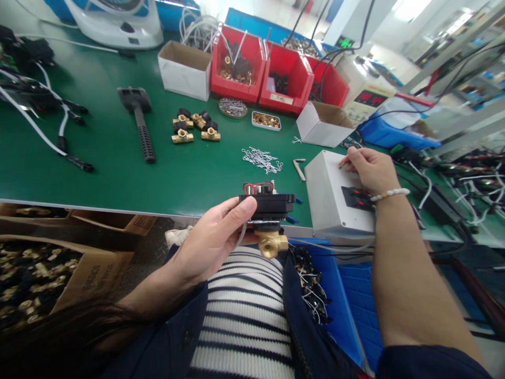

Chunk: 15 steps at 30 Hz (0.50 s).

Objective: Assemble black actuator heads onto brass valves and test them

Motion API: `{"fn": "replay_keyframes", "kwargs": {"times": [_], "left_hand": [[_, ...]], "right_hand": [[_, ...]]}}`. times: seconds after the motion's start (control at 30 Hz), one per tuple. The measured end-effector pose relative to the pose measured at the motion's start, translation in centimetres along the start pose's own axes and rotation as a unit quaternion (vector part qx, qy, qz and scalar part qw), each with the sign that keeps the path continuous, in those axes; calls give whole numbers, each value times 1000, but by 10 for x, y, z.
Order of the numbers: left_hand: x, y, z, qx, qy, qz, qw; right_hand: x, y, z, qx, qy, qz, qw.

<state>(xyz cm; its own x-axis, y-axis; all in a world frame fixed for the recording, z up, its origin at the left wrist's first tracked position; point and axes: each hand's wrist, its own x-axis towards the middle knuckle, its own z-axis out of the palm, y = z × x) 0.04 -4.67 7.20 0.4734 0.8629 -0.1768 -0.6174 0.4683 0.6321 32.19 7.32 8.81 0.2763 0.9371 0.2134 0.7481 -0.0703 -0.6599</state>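
My left hand (221,231) is wrapped round a brass valve with a black actuator (268,206) on top, held just off the table's front edge. Red wires and small parts show above the open actuator housing, and the brass body (270,245) points down. A grey cable hangs from it. To the right, my right hand (366,166) is closed at the top of a grey control box (331,195), thumb and finger pinched on a small part there that I cannot make out. Below that hand, a black panel with red pieces (357,197) is set in the box.
Cotter pins (262,159) lie beside a hex key (299,169). Several brass fittings (182,136) and a black-handled tool (138,121) rest further left. Red bins (239,66) and white boxes (184,71) line the back. A blue crate (343,305) stands below the table.
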Motion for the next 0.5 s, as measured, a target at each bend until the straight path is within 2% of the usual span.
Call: {"fn": "replay_keyframes", "kwargs": {"times": [0.5], "left_hand": [[-1,0,-1,6,3,-2,1000]], "right_hand": [[3,8,1,-3,-4,-15,1000]]}}
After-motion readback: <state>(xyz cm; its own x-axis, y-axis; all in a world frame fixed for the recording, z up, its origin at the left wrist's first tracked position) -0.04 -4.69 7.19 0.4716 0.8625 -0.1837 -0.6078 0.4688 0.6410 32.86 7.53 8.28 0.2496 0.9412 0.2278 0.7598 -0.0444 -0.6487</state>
